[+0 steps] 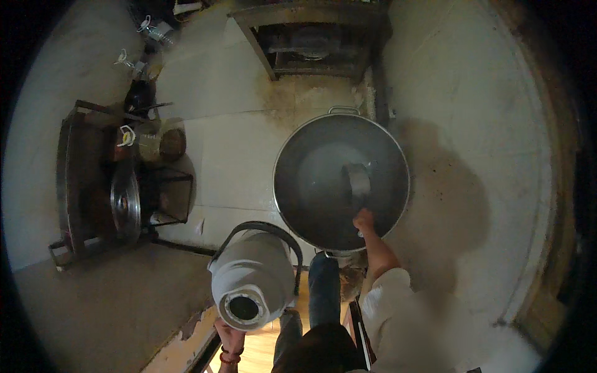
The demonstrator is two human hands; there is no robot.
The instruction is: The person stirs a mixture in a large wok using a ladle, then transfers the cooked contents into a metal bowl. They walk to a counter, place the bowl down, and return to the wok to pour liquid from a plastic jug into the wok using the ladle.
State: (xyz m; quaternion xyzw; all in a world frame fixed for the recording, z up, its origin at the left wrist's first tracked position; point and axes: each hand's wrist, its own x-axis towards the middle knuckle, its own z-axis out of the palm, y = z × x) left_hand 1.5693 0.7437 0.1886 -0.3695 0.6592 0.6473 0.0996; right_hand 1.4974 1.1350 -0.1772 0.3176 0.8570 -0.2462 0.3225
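Note:
My left hand (227, 332) is at the near side of a white vacuum jug (254, 272), just below its mouth, and holds it; most of the fingers are hidden behind the jug. The jug's round mouth (244, 307) is uncovered and faces up towards me. Its black carrying handle (268, 227) arcs over the far side. In my right hand (364, 220) is the handle of a metal dipper (358, 183), whose head is inside a large round metal pot (276, 186). Cloudy greyish liquid (322, 168) seems to fill the pot, though its level is hard to tell.
A dark wooden table (308, 11) stands beyond the pot. To the left are a metal rack (70, 186), a round metal lid (125, 203) on edge and several bottles with white handles (149, 144). A pale wall (471, 140) rises on the right. My jeans-clad leg (323, 284) is close to the pot.

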